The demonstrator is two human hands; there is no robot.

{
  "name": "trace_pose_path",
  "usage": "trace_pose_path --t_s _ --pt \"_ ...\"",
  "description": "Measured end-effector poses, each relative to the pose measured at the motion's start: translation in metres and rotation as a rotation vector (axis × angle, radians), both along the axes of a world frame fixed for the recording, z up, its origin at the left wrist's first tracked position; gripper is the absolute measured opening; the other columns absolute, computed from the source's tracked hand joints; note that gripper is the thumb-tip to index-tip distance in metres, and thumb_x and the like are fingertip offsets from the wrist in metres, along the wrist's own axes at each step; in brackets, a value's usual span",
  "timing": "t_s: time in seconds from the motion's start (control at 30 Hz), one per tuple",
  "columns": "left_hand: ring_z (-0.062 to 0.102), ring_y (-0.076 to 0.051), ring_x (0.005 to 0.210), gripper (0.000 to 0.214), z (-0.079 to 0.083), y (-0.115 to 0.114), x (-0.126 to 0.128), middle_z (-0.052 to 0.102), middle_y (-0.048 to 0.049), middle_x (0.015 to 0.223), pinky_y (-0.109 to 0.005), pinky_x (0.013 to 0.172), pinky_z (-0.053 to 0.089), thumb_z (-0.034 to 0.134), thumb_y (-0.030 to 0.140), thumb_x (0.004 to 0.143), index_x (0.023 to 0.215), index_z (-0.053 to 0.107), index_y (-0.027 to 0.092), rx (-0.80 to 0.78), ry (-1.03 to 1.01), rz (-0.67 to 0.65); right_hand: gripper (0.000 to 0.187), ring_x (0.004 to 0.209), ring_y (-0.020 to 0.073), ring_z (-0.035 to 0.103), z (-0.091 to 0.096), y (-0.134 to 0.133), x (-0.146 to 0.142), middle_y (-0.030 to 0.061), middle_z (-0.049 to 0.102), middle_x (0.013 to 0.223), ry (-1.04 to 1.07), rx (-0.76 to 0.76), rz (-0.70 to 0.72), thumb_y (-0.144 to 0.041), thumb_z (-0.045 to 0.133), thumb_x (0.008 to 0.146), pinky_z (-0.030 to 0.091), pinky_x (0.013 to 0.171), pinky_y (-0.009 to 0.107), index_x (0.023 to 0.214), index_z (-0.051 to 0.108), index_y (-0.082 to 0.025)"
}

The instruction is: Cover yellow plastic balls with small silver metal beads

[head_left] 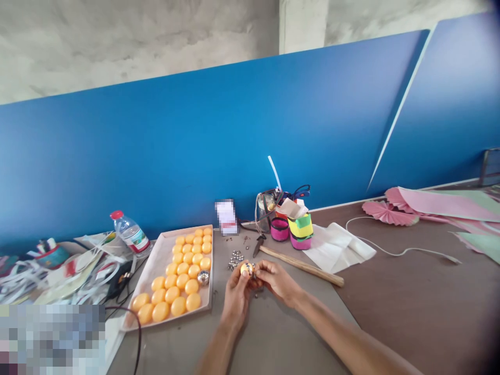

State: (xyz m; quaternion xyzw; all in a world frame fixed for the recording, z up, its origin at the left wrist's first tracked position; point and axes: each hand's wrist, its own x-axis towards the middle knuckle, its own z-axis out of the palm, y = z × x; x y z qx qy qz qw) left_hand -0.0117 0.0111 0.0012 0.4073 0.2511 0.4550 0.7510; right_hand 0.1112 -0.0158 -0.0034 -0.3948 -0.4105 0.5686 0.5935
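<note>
The left hand curls closed around a studded orange ball (247, 269); the right hand (278, 280) bunches its fingertips at the ball's three o'clock, contents unclear. From the ball: studs (236, 258) toward eleven, hammer (301, 264) three, tray (161, 252) nine.

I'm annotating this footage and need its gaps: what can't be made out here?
All in the head view:
- Orange ball: underside, hidden by the left hand.
- Right hand: whatever its fingertips pinch, too small.
- Metal pieces: exact count and shape, too small.
- Upright rectangular item: its print, blurred by pixelation.
- Pink sheets: far ends, cut off by the right edge.
</note>
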Motion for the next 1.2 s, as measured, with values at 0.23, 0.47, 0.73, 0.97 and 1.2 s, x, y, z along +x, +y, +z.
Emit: trace_pose_path --t_s 0.23,0.47,0.73,0.97,1.2 --pt "0.056 -0.013 0.065 0.034 -0.002 0.001 -0.001 0.064 -0.0021 0.080 -0.027 0.065 0.045 0.067 0.033 0.071 0.101 0.063 0.019 0.005 0.015 0.012 0.018 0.056 0.0104 0.046 0.005 -0.002 0.000 -0.0037 0.050 0.059 0.076 -0.012 0.035 -0.032 0.062 0.070 0.035 0.059 0.025 0.067 0.050 -0.018" --pt "0.054 -0.013 0.064 0.039 -0.008 0.004 -0.001 0.062 -0.0026 0.078 -0.026 0.063 0.044 0.065 0.037 0.071 0.104 0.061 0.017 0.085 0.076 0.034 0.022 0.056 0.0104 0.046 0.004 -0.002 -0.002 -0.0040 0.049 0.057 0.051 -0.028 0.011 -0.036 0.061 0.070 0.035 0.058 0.025 0.066 0.049 -0.018" --pt "0.057 -0.018 0.074 0.048 -0.017 0.006 -0.006 0.065 -0.0071 0.087 -0.028 0.067 0.045 0.064 0.046 0.070 0.107 0.061 0.015 0.220 0.288 0.136 0.020 0.054 0.0109 0.047 0.000 -0.001 -0.003 -0.0044 0.050 0.056 -0.006 -0.023 -0.018 -0.035 0.058 0.072 0.035 0.057 0.025 0.067 0.048 -0.019" --pt "0.058 -0.019 0.078 0.047 -0.015 0.004 -0.008 0.065 -0.0077 0.093 -0.028 0.067 0.047 0.065 0.043 0.069 0.108 0.060 0.016 0.233 0.307 0.127 0.018 0.049 0.0089 0.044 -0.003 0.000 -0.010 -0.0059 0.050 0.054 -0.044 -0.038 -0.132 -0.032 0.060 0.067 0.032 0.050 0.023 0.070 0.047 -0.020" --pt "0.059 -0.014 0.065 0.037 -0.003 0.003 -0.001 0.065 -0.0042 0.080 -0.028 0.064 0.047 0.066 0.038 0.071 0.101 0.062 0.016 -0.028 0.033 -0.018 0.019 0.047 0.0091 0.041 0.004 0.005 0.002 -0.0046 0.047 0.057 -0.169 -0.010 -0.161 -0.037 0.049 0.076 0.033 0.049 0.023 0.068 0.046 -0.019"
